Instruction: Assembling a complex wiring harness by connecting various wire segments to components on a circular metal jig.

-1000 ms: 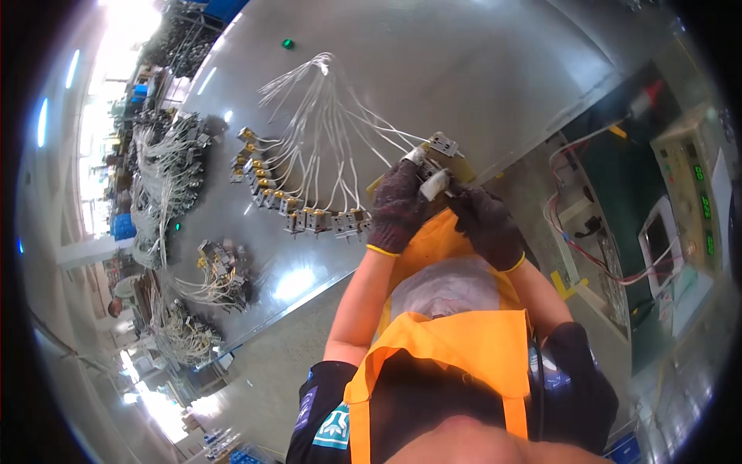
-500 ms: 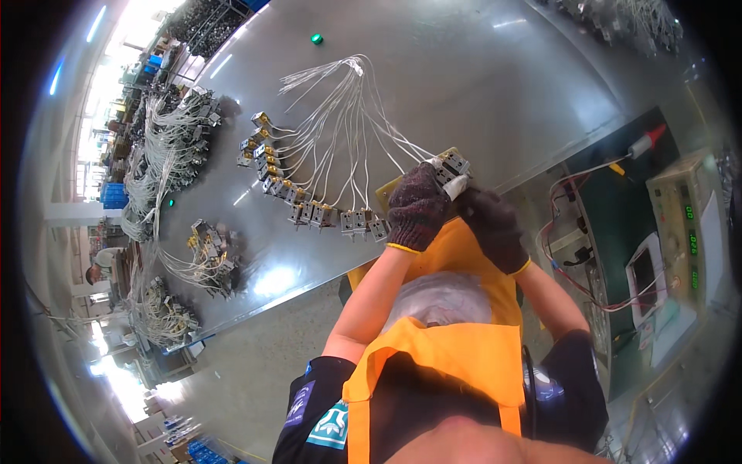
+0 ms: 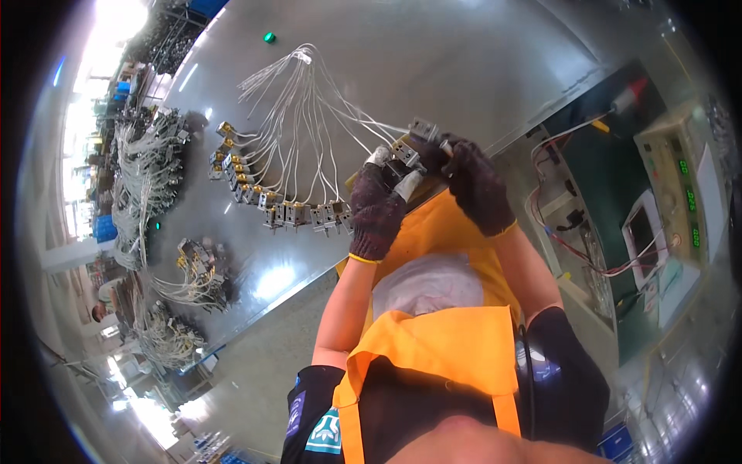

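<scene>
My left hand (image 3: 379,205), in a dark knitted glove with pale fingertips, is closed on a small silver metal block (image 3: 405,153) with white leads. My right hand (image 3: 481,188), gloved alike, has its fingers curled at a second metal block (image 3: 423,129) just beyond it; the grip is partly hidden by blur and the fingers. White wires (image 3: 317,100) fan from a tied bunch on the grey metal table (image 3: 471,54). Several like blocks (image 3: 294,213), some with brass-coloured parts, sit in a curved row at the wire ends, left of my left hand.
Heaps of wired blocks (image 3: 151,178) lie at the table's left, with a smaller pile (image 3: 202,271) nearer. A green round object (image 3: 269,37) is at the far side. On the right stand a meter box (image 3: 684,201) with green digits and a red-tipped probe (image 3: 630,97). An orange apron (image 3: 433,348) hangs before me.
My hands have drawn slightly apart, with the left turned so the block between its fingers shows. The whole scene has shifted left in view. The row of blocks looks unchanged.
</scene>
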The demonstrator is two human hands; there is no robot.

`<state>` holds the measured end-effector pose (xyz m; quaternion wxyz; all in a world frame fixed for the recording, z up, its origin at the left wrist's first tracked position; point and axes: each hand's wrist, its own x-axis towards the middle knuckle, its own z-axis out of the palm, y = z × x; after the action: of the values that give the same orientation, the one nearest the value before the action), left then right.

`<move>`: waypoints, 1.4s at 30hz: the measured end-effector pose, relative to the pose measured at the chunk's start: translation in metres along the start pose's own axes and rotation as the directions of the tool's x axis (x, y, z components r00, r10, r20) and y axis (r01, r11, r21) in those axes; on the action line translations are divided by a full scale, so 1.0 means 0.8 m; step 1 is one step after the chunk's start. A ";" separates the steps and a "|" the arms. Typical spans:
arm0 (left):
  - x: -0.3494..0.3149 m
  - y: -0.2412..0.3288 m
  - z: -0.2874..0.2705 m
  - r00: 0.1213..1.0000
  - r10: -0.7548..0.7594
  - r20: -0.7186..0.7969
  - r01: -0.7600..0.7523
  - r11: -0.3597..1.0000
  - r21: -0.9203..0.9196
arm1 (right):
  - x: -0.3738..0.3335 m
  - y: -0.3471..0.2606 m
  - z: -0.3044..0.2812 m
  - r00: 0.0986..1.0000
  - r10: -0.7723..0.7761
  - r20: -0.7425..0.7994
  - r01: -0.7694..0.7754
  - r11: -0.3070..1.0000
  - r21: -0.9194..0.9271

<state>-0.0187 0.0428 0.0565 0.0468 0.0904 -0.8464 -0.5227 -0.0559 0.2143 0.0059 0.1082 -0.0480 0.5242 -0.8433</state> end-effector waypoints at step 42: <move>0.017 -0.022 0.023 0.894 0.447 0.034 -0.399 0.760 0.513 | -0.025 -0.005 -0.004 0.807 -0.374 0.457 0.565 0.266 -0.781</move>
<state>-0.0336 0.0480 0.0321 0.1765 -0.0704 -0.9488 -0.2524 -0.0374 0.2234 0.0087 -0.1428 -0.3271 0.8357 -0.4174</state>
